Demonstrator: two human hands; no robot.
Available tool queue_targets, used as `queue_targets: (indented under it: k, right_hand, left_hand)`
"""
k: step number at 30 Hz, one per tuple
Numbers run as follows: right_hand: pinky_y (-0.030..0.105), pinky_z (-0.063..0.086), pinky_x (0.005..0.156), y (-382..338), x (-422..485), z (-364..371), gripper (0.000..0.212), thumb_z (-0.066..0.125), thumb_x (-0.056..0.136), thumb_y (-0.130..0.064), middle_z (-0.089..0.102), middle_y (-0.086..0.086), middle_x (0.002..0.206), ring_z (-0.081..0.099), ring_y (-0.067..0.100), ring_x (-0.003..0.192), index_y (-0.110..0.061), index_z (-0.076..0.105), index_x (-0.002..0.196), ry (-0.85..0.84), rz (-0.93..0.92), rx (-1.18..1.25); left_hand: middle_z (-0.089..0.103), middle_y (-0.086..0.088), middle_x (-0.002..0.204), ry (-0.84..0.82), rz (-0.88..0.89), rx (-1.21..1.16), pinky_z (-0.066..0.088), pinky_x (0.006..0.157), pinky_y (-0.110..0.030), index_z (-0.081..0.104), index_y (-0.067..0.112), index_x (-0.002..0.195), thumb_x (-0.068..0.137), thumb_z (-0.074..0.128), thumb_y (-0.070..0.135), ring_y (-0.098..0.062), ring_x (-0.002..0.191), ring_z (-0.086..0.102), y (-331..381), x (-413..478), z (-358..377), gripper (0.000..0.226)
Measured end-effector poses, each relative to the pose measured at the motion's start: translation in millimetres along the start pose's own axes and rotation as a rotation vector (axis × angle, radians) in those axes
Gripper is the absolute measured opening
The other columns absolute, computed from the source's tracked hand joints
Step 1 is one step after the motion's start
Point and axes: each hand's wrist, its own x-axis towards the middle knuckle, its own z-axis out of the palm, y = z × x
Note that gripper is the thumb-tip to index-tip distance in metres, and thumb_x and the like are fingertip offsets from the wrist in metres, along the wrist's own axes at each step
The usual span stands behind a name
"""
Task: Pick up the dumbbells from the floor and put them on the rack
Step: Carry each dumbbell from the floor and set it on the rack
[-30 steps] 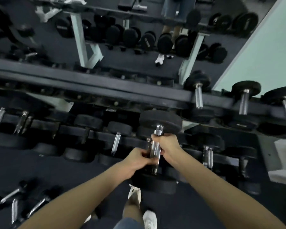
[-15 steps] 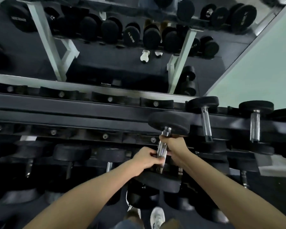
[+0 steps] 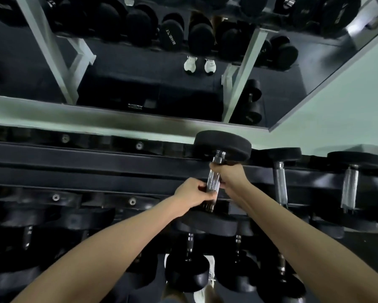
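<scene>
Both my hands hold one black dumbbell [image 3: 222, 145] by its chrome handle, at the level of the rack's top tier [image 3: 96, 162]. My left hand [image 3: 194, 193] grips the lower part of the handle. My right hand [image 3: 229, 176] grips the upper part, just under the far head. The far head lies over the back rail of the top tier. The near head sits below my hands, over the front rail. Whether the dumbbell rests on the rails or hangs just above them I cannot tell.
Two dumbbells [image 3: 281, 171] lie on the top tier to the right. Lower tiers hold several more [image 3: 188, 270]. To the left, the top tier's cradles [image 3: 137, 146] are bare. A wall mirror [image 3: 162, 62] behind the rack reflects another rack and white shoes.
Both hands have lifted the dumbbell from the middle tier's height up to the top tier. The view has tilted upward with it.
</scene>
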Motion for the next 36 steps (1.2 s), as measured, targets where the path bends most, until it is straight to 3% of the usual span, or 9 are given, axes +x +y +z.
queue_targets:
  k: [6, 11, 15, 17, 20, 23, 27, 32, 36]
  right_hand:
    - [0.044, 0.054, 0.086, 7, 14, 13, 0.016, 0.073, 0.078, -0.004, 0.069, 0.012, 0.095, 0.066, 0.026, 0.090, -0.010, 0.065, 0.089, 0.042, 0.013, -0.065]
    - [0.038, 0.052, 0.078, 11, 12, 11, 0.011, 0.072, 0.079, -0.005, 0.069, 0.010, 0.089, 0.065, 0.024, 0.084, -0.010, 0.066, 0.086, 0.062, 0.016, -0.040]
    - [0.042, 0.053, 0.086, 10, 6, 13, 0.012, 0.069, 0.082, -0.005, 0.067, 0.007, 0.085, 0.063, 0.024, 0.086, -0.013, 0.062, 0.077, 0.077, -0.026, -0.085]
    - [0.037, 0.052, 0.085, 10, 4, 15, 0.007, 0.069, 0.083, -0.011, 0.065, 0.003, 0.087, 0.062, 0.022, 0.089, -0.011, 0.063, 0.086, 0.098, -0.059, -0.163]
    - [0.035, 0.051, 0.081, 14, -2, 15, 0.032, 0.070, 0.083, -0.022, 0.067, 0.009, 0.099, 0.063, 0.024, 0.092, -0.004, 0.063, 0.107, 0.128, -0.070, -0.280]
    - [0.035, 0.051, 0.082, 24, -21, 10, 0.048, 0.069, 0.082, -0.033, 0.067, 0.010, 0.111, 0.064, 0.028, 0.102, -0.005, 0.056, 0.118, 0.173, -0.135, -0.499]
    - [0.033, 0.046, 0.081, 43, -63, -10, 0.060, 0.061, 0.087, -0.039, 0.062, 0.010, 0.124, 0.060, 0.030, 0.111, -0.009, 0.040, 0.136, 0.281, -0.312, -0.710]
    - [0.038, 0.049, 0.084, 91, -126, -35, 0.043, 0.058, 0.090, -0.035, 0.064, 0.007, 0.120, 0.063, 0.028, 0.104, -0.013, 0.050, 0.125, 0.314, -0.552, -0.743]
    - [0.036, 0.047, 0.083, 150, -187, -45, 0.035, 0.055, 0.092, -0.031, 0.065, 0.004, 0.118, 0.062, 0.027, 0.104, -0.013, 0.055, 0.121, 0.222, -0.760, -0.806]
  left_hand:
    - [0.075, -0.003, 0.099, -0.002, -0.046, -0.120, 0.048, 0.096, -0.035, 0.073, 0.019, 0.103, 0.075, 0.076, 0.029, -0.019, 0.100, 0.067, -13, 11, -2, 0.030]
    - [0.075, -0.005, 0.099, 0.009, -0.009, -0.113, 0.049, 0.095, -0.038, 0.073, 0.020, 0.100, 0.076, 0.074, 0.030, -0.020, 0.099, 0.068, -12, 9, 3, 0.027]
    - [0.074, -0.002, 0.103, 0.001, -0.008, -0.112, 0.048, 0.101, -0.040, 0.072, 0.016, 0.106, 0.077, 0.074, 0.029, -0.016, 0.101, 0.067, -11, 6, 3, 0.033]
    - [0.074, 0.001, 0.104, 0.005, -0.012, -0.080, 0.049, 0.100, -0.040, 0.071, 0.018, 0.108, 0.075, 0.074, 0.035, -0.014, 0.101, 0.066, -9, 4, 2, 0.037]
    - [0.073, 0.002, 0.105, 0.040, -0.016, 0.049, 0.052, 0.090, -0.034, 0.070, 0.019, 0.107, 0.078, 0.068, 0.044, -0.015, 0.099, 0.065, -3, -3, 4, 0.039]
    - [0.071, 0.000, 0.107, 0.192, -0.024, 0.174, 0.049, 0.081, -0.032, 0.068, 0.019, 0.109, 0.080, 0.064, 0.049, -0.021, 0.103, 0.065, -1, -19, 7, 0.043]
    - [0.065, 0.000, 0.123, 0.421, 0.041, -0.020, 0.047, 0.098, -0.031, 0.057, 0.017, 0.127, 0.079, 0.070, 0.040, -0.019, 0.115, 0.060, -15, -53, 5, 0.054]
    - [0.069, 0.002, 0.093, 0.659, 0.097, -0.303, 0.049, 0.097, -0.035, 0.067, 0.015, 0.105, 0.080, 0.071, 0.027, -0.020, 0.102, 0.066, -59, -121, 15, 0.029]
    - [0.071, -0.003, 0.099, 0.787, 0.036, -0.432, 0.050, 0.095, -0.037, 0.067, 0.020, 0.092, 0.080, 0.069, 0.024, -0.022, 0.100, 0.065, -121, -192, 41, 0.013]
